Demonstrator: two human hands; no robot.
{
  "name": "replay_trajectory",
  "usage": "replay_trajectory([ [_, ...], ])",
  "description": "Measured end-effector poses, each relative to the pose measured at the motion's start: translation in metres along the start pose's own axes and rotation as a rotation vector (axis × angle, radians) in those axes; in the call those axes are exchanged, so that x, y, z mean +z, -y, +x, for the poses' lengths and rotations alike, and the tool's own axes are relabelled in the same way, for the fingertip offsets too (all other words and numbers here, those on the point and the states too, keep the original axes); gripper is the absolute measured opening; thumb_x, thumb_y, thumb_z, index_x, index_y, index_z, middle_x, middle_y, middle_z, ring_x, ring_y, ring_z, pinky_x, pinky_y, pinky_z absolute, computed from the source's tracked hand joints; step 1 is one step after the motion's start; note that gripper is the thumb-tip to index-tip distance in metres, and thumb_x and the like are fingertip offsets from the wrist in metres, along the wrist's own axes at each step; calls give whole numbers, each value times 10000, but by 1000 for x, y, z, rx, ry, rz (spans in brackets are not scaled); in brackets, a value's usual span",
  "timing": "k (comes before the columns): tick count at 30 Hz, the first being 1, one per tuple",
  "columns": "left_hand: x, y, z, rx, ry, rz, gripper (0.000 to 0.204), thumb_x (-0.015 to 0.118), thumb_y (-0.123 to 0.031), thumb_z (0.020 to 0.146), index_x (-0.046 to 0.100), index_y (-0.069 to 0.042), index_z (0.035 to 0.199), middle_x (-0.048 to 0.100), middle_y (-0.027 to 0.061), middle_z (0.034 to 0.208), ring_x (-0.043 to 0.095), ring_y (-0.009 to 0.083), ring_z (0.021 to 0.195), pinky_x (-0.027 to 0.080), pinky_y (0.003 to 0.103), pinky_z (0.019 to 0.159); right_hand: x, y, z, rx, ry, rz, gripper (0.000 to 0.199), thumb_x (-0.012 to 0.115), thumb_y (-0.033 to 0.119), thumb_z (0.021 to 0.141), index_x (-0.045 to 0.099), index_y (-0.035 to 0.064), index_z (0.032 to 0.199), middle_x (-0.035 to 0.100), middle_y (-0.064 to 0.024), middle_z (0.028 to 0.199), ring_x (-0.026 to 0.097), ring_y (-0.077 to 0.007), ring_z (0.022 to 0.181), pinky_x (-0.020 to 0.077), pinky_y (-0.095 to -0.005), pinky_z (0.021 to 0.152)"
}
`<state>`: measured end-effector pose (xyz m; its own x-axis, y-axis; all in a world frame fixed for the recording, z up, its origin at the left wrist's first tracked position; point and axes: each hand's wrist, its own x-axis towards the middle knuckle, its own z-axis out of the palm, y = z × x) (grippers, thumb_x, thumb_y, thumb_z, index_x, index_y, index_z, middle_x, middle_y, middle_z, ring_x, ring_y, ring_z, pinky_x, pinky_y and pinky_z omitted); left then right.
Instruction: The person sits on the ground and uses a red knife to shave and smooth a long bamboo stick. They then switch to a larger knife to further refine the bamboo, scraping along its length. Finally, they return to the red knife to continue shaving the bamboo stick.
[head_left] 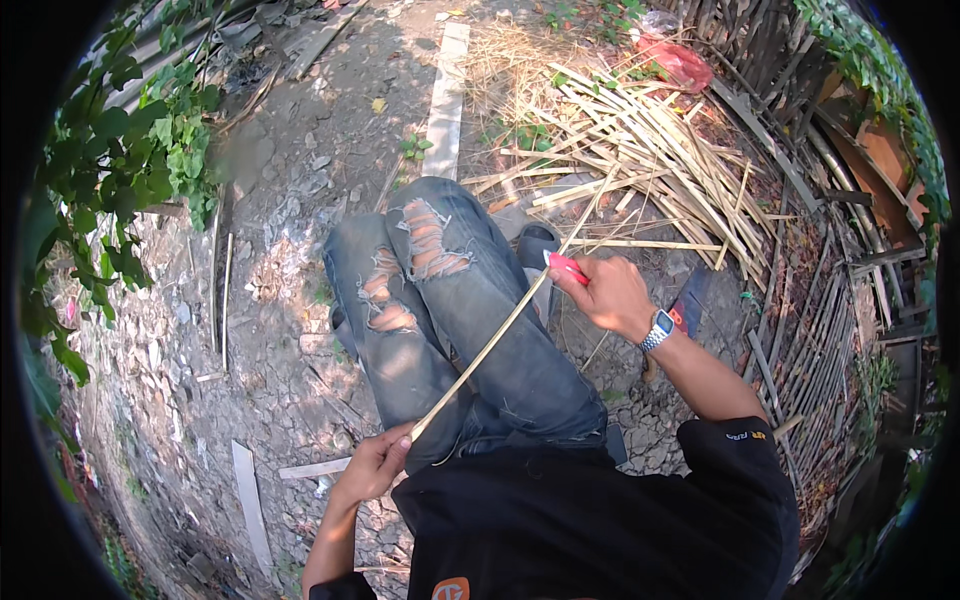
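A long, thin bamboo strip (490, 345) slants across my jeans, from lower left to upper right. Its near end is pinched between the thumb and fingers of my left hand (378, 463), beside my left thigh. My right hand (612, 295), with a watch on the wrist, is closed around a small red-handled knife (568, 268). The knife's short, pale blade is against the strip, beyond my right knee. Past it, the strip's far end reaches over a pile of cut bamboo strips (690, 190). How the fingers lie under the knife handle is hidden.
A dark blade with an orange part (688, 300) lies on the ground by my right wrist. Ahead lies a pale plank (447, 100), with a red plastic bag (677, 62) behind the pile. Slatted fencing (815, 340) lines the right; leafy vines (120, 150) hang left.
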<state>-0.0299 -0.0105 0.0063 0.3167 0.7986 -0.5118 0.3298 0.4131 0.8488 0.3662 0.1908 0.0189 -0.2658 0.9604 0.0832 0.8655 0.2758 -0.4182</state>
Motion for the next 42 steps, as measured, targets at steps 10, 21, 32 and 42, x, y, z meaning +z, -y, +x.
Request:
replay_trajectory([
  [10,3,-13,9,9,-8,114,363,516,-215,1069,598,-9,1356,504,-14,640,473,62,584,434,264,564,-31,-63,43,199,-124,-109,681,499,598,984,635,4,681,594,-224,591,612,-393,544,474,-457,533],
  [21,-5,-17,0,3,-40,116,311,554,-196,1055,654,4,1271,448,-34,625,402,39,573,360,246,520,-31,-112,35,250,-275,-125,591,565,541,980,697,-6,798,500,-151,511,513,-290,472,400,-426,511],
  [32,-5,9,-6,165,-251,328,206,659,-137,978,706,8,1116,470,38,572,412,66,509,353,270,478,1,-117,25,190,-303,690,370,751,325,897,553,60,732,416,73,612,350,-74,594,289,-282,541],
  [42,4,4,0,202,-335,418,178,677,-154,966,717,-2,1051,540,69,586,478,91,497,401,280,490,5,-97,21,289,-432,1148,209,707,225,933,656,23,931,424,81,561,336,-27,464,229,-240,444],
])
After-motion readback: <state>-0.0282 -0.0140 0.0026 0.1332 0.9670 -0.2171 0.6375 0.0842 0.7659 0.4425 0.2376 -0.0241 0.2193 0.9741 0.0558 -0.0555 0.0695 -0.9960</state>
